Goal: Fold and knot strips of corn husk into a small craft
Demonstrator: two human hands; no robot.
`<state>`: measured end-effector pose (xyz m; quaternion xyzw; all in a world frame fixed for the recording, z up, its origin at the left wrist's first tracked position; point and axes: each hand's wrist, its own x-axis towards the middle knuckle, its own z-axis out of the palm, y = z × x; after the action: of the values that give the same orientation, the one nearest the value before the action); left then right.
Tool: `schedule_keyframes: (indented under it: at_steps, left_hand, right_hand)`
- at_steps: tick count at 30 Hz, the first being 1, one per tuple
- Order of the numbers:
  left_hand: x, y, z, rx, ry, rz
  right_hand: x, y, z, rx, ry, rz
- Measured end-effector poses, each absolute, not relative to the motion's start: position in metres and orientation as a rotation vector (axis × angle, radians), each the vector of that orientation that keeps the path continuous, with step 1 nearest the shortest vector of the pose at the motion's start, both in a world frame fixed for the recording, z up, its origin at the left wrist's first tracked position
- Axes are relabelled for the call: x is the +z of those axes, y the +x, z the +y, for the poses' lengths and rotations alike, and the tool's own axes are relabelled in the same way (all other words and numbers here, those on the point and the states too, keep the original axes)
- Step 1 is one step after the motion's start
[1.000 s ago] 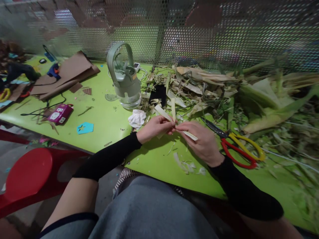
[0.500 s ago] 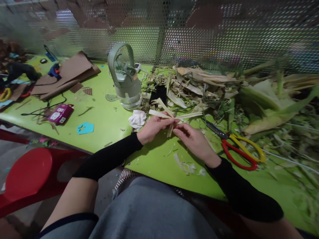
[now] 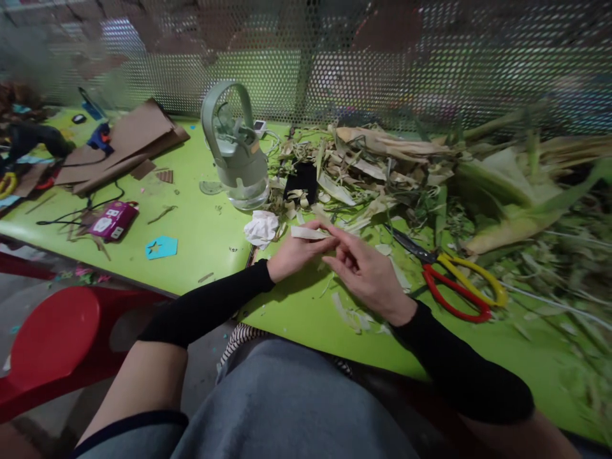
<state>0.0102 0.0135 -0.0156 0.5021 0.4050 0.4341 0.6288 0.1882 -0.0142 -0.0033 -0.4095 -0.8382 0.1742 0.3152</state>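
One pale husk strip (image 3: 306, 233) is sticking out of the left hand (image 3: 295, 256), whose thumb and fingers are pinching it above the green surface (image 3: 210, 237). The right hand (image 3: 368, 274) is curling its fingers at the strip's right end; whether they are gripping it, I cannot tell. Crumpled paper (image 3: 261, 228) is sitting near the left hand.

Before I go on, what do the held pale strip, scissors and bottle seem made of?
Pale strip: probably dried husk, matte; thin, flat, coloured like the leafy scraps nearby.
Scissors: dark blades, likely metal, dull sheen; smooth red and yellow loops look plastic.
Bottle: pale-green, satin upper part, probably plastic; its clear, shiny base could be plastic or glass.
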Motion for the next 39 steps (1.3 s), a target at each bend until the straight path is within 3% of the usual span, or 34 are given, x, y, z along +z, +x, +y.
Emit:
schedule_keyframes:
  at_steps: [5,18,28,33,39]
  left_hand:
    - [-0.028,0.013,0.013,1.013,1.245,0.856]
    - [-0.036,0.009,0.014,0.824,1.089,0.668]
    - [-0.012,0.005,0.006,0.692,1.164,0.659]
    - [-0.015,0.01,0.011,0.904,0.953,0.523]
    - [-0.009,0.009,0.011,1.026,0.941,0.788]
  right_hand:
    - [-0.01,0.185,-0.016,0.255,-0.963,-2.354]
    - [-0.005,0.187,-0.016,0.259,-1.072,-2.309]
    - [-0.011,0.194,-0.016,-0.208,-1.006,-2.352]
    - [-0.003,0.198,-0.014,-0.158,-0.926,-2.256]
    - [0.0,0.197,-0.012,0.033,-0.795,-2.329]
